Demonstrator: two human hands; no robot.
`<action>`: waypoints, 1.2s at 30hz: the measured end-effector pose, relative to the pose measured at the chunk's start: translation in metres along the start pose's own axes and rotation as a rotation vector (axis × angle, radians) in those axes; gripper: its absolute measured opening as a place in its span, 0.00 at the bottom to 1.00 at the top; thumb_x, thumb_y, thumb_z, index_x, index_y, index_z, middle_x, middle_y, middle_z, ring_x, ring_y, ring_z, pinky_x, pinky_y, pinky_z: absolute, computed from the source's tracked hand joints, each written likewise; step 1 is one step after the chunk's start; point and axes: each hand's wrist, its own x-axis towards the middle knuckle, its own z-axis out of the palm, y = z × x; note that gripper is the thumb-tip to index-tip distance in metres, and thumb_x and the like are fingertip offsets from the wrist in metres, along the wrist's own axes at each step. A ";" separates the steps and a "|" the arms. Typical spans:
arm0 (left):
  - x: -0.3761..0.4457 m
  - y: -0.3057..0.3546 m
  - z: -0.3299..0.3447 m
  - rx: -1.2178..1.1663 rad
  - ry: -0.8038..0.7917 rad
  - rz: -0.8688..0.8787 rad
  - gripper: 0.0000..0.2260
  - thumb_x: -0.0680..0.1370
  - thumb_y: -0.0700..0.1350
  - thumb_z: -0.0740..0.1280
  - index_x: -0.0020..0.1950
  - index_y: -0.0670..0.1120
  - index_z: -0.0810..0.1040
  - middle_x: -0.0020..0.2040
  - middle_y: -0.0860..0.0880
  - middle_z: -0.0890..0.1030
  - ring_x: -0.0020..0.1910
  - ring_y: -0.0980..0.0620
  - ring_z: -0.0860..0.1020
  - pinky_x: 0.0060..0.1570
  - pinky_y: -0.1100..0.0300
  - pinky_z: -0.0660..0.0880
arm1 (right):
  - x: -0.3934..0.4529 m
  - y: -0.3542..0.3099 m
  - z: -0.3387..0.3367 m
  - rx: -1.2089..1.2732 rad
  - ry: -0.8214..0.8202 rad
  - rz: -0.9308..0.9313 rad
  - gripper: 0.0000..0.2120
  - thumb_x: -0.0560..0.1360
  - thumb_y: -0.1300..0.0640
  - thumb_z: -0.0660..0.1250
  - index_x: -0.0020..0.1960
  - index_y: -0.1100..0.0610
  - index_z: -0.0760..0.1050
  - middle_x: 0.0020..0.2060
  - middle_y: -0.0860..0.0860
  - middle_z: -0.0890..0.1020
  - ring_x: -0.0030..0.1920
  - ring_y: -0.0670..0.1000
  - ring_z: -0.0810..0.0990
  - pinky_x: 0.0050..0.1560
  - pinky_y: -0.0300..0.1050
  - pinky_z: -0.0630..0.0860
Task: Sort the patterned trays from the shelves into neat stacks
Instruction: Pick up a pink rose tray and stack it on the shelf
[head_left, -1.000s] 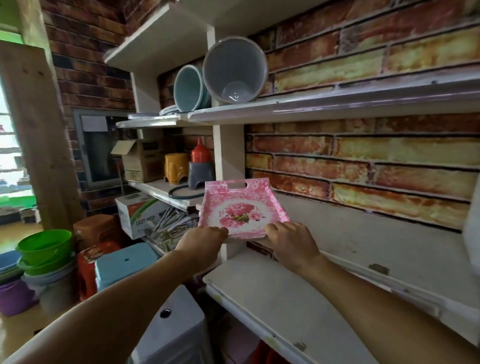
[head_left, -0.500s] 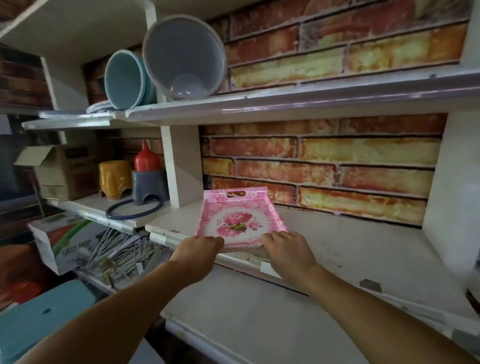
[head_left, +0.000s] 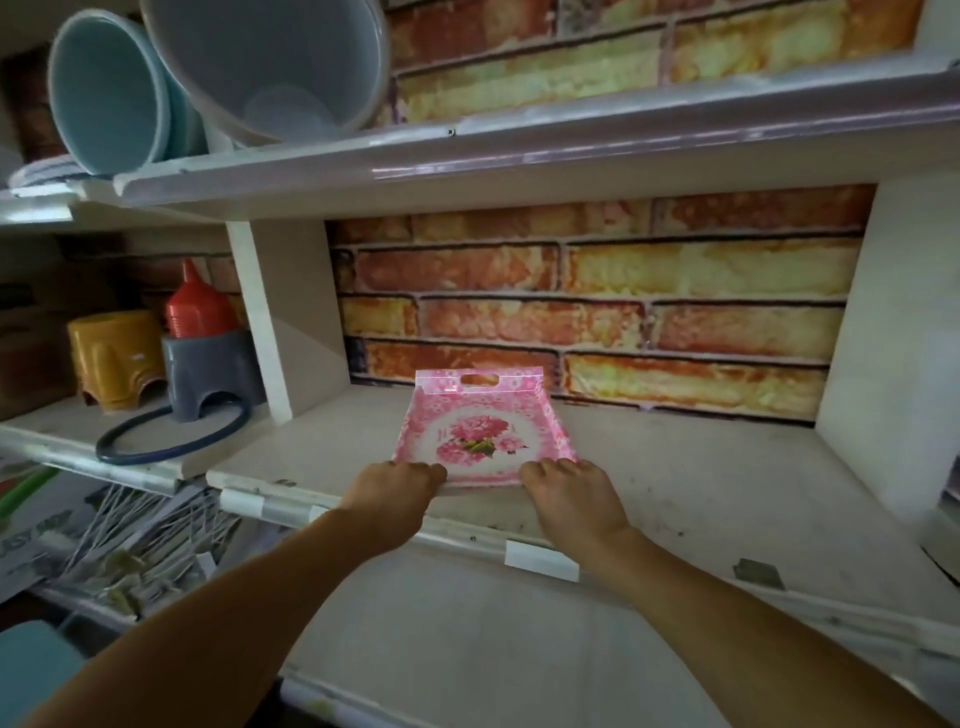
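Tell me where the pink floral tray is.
Head view, centre: the pink floral plastic tray is on the white middle shelf before the brick wall, its near edge gripped by both hands.

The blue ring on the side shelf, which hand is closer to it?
Left. The left hand grips the pink tray's near left corner, on the blue ring's side. The right hand grips the near right corner, farther away.

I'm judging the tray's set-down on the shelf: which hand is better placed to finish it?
Neither clearly: the left hand and right hand each grip a near corner of the pink floral tray, evenly over the shelf.
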 end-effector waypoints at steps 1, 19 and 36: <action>0.005 -0.003 0.005 0.000 0.001 0.014 0.14 0.78 0.40 0.58 0.62 0.51 0.70 0.54 0.48 0.80 0.49 0.44 0.80 0.47 0.53 0.75 | 0.001 -0.001 0.004 -0.010 -0.015 0.014 0.18 0.45 0.68 0.74 0.33 0.56 0.77 0.23 0.51 0.76 0.22 0.52 0.74 0.25 0.38 0.68; 0.068 -0.065 0.095 -0.127 0.066 0.273 0.17 0.77 0.39 0.57 0.63 0.53 0.70 0.58 0.50 0.79 0.54 0.46 0.79 0.51 0.53 0.75 | 0.028 -0.054 0.073 -0.171 -0.140 0.217 0.11 0.52 0.64 0.74 0.32 0.55 0.78 0.23 0.50 0.76 0.22 0.51 0.75 0.26 0.38 0.71; 0.083 -0.073 0.118 -0.125 0.047 0.324 0.18 0.76 0.37 0.57 0.64 0.51 0.70 0.58 0.50 0.79 0.55 0.47 0.79 0.50 0.55 0.75 | 0.032 -0.064 0.093 -0.205 -0.156 0.258 0.10 0.55 0.61 0.71 0.36 0.55 0.80 0.27 0.51 0.80 0.26 0.51 0.79 0.29 0.40 0.75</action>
